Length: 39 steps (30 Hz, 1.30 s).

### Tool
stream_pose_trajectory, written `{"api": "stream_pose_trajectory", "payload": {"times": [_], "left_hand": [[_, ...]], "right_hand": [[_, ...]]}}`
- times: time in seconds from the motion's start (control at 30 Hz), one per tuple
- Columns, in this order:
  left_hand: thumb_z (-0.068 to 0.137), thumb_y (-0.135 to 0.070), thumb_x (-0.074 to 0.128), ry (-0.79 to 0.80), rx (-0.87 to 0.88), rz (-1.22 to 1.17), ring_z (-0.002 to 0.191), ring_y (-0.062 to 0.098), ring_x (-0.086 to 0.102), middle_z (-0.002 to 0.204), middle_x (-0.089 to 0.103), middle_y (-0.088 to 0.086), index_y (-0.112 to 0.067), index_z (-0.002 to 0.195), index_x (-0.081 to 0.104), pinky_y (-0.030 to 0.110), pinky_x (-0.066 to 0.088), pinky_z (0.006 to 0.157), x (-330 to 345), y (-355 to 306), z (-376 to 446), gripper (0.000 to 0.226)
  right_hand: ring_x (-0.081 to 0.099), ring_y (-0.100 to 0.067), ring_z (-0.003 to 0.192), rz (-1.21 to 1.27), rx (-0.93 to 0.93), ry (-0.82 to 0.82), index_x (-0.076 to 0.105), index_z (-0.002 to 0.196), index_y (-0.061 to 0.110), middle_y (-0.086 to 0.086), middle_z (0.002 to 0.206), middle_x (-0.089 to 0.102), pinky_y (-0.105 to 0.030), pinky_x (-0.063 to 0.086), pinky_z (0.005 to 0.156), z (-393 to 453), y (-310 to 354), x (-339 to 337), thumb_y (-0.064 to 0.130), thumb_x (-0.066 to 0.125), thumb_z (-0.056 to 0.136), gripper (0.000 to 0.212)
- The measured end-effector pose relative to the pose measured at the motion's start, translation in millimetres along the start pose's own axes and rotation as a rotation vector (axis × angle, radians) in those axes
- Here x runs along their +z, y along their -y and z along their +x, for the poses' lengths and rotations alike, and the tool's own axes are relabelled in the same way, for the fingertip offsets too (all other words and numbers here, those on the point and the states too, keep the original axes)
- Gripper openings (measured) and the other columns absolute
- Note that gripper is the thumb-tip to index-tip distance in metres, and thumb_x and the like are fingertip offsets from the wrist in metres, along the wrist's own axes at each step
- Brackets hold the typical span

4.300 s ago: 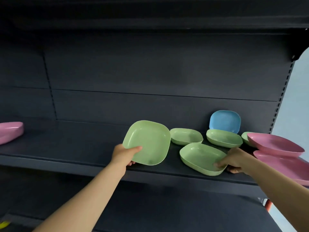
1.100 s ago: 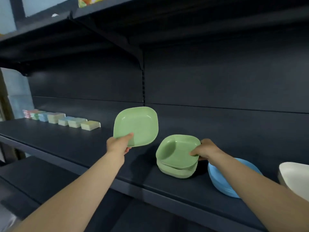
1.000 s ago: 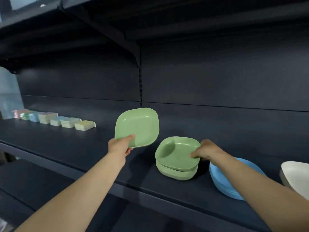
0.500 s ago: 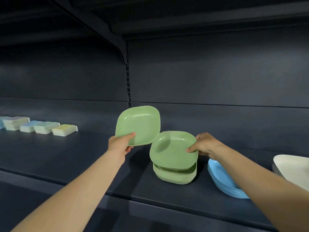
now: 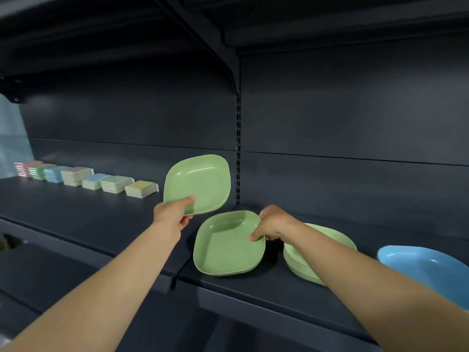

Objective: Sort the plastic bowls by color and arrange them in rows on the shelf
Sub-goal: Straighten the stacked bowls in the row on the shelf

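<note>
1. Shelf [image 5: 101,224]: dark metal, runs left to right; a seam splits its front edge approx. mid-frame, below the slotted upright [image 5: 238,148] on the back panel.
2. Blue bowl [image 5: 426,270]: on the shelf at far right, near the front edge, partly cut off by the frame.
3. Green stack [image 5: 337,240]: green bowls nested on the shelf, right of centre; the right forearm crosses over it, so the count can't be told.
4. Low bowl [image 5: 225,250]: green, just left of the stack, w/ its near edge on the shelf close to the front edge and its far-right side raised, so it tilts toward the camera.
5. High bowl [image 5: 198,184]: green, in the air above the shelf, left of and above the low bowl, hollow side facing the camera; a second rim shows along its right edge, maybe two nested, can't be sure.
6. Card stacks [image 5: 86,177]: row of small pastel stacks (pink, green, blue, cream, yellow) toward the back left of the shelf, well apart from the bowls.
7. Right hand [image 5: 274,222]: pinches the low bowl's far-right rim, thumb inside, fingers curled behind.
8. Left hand [image 5: 172,214]: pinches the high bowl's bottom-left rim, thumb on the inner face, fingers underneath.
</note>
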<state>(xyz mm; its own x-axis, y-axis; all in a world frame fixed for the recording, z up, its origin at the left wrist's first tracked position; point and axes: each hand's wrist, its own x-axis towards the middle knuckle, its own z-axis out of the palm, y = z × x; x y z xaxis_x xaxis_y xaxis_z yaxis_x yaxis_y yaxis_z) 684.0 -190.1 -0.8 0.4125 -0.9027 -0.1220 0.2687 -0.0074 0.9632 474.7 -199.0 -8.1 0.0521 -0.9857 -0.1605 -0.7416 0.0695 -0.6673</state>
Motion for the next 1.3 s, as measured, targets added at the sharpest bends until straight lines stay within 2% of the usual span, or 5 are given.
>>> {"api": "stream_pose_trajectory", "payload": {"times": [0.33, 0.57, 0.77, 0.9, 1.3], "left_hand": [[0.078, -0.012, 0.076, -0.002, -0.034, 0.056, 0.058, 0.017, 0.052, 0.083, 0.059, 0.007, -0.008, 0.096, 0.056, 0.022, 0.04, 0.046, -25.9, 14.3, 2.3, 0.026], [0.076, -0.011, 0.076, 0.042, 0.025, 0.179, 0.055, 0.019, 0.056, 0.081, 0.065, 0.008, -0.012, 0.08, 0.058, 0.024, 0.042, 0.047, -21.8, 25.8, -19.0, 0.018], [0.073, -0.018, 0.078, 0.066, 0.117, 0.323, 0.072, 0.019, 0.061, 0.088, 0.067, 0.002, -0.017, 0.083, 0.063, 0.026, 0.045, 0.05, -18.5, 35.4, -30.9, 0.018], [0.074, -0.029, 0.074, 0.075, 0.184, 0.52, 0.085, 0.02, 0.064, 0.087, 0.069, -0.002, -0.018, 0.085, 0.068, 0.036, 0.054, 0.079, -24.5, 39.6, -27.2, 0.017], [0.079, 0.009, 0.054, 0.236, 0.175, 0.563, 0.105, 0.014, 0.051, 0.119, 0.053, -0.007, -0.025, 0.13, 0.046, 0.02, 0.04, 0.077, -30.8, 67.5, -11.2, 0.062]], "right_hand": [[0.061, -0.014, 0.063, -0.415, 0.026, 0.0, 0.062, 0.079, 0.01, -0.001, 0.069, 0.065, -0.023, 0.047, 0.055, -0.5, 9.5, 15.9, 0.035, 0.082, 0.069, 0.034], [0.058, -0.018, 0.116, 0.567, -0.195, 0.099, 0.044, 0.134, 0.021, -0.006, 0.131, 0.055, -0.038, 0.041, 0.108, -23.4, -2.6, 18.4, 0.044, 0.087, 0.053, 0.095], [0.067, -0.02, 0.098, 0.862, -0.249, -0.165, 0.063, 0.1, 0.022, -0.001, 0.104, 0.07, -0.042, 0.052, 0.093, -19.6, 3.0, 51.0, 0.012, 0.068, 0.085, 0.019], [0.067, -0.022, 0.092, 0.761, -0.213, -0.303, 0.063, 0.087, 0.024, -0.002, 0.096, 0.07, -0.04, 0.055, 0.086, -15.4, -1.7, 52.5, 0.001, 0.065, 0.082, 0.023], [0.064, -0.006, 0.081, 0.637, -0.132, -0.18, 0.065, 0.093, 0.026, 0.007, 0.087, 0.07, -0.016, 0.05, 0.064, -5.8, -28.0, 67.9, -0.02, 0.05, 0.075, 0.052]]}}
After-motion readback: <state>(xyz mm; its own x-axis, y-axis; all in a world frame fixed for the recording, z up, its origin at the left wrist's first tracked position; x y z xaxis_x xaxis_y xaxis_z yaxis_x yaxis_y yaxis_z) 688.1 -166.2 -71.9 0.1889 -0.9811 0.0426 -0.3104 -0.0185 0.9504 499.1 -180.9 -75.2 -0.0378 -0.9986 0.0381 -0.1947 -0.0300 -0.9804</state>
